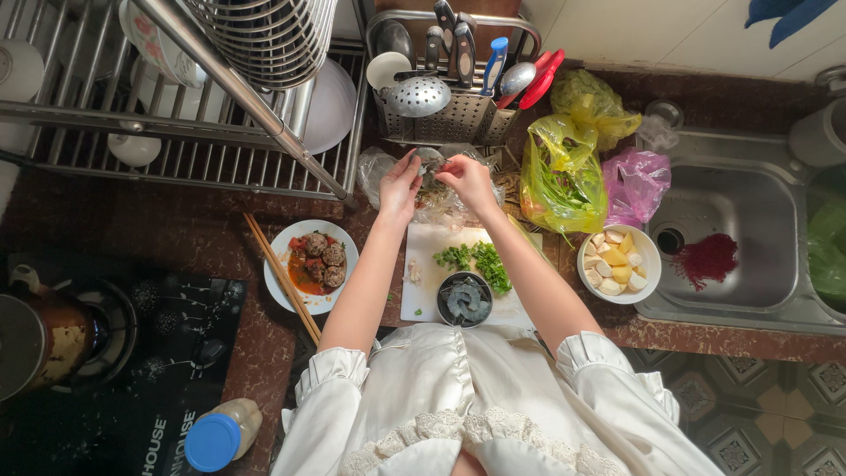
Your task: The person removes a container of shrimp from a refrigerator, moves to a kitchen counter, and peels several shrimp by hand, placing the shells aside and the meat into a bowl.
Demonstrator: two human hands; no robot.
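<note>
My left hand (401, 185) and my right hand (467, 179) are raised together over a clear plastic bag (383, 167) behind the white cutting board (425, 264). Both pinch one small grey item (432, 166), probably a shrimp, between their fingertips. On the board lie chopped green herbs (476, 260), a few pale garlic pieces (413, 271) and a small dark bowl (464, 300) of grey raw shrimp.
A white plate (286, 286) of meatballs in red sauce with chopsticks (280, 275) sits left of the board. A bowl (648, 251) of pale chunks, yellow bag (564, 172) of greens, pink bag (634, 181) and steel sink (749, 229) are right. Dish rack (176, 132), utensil holder (449, 115), stove (115, 353).
</note>
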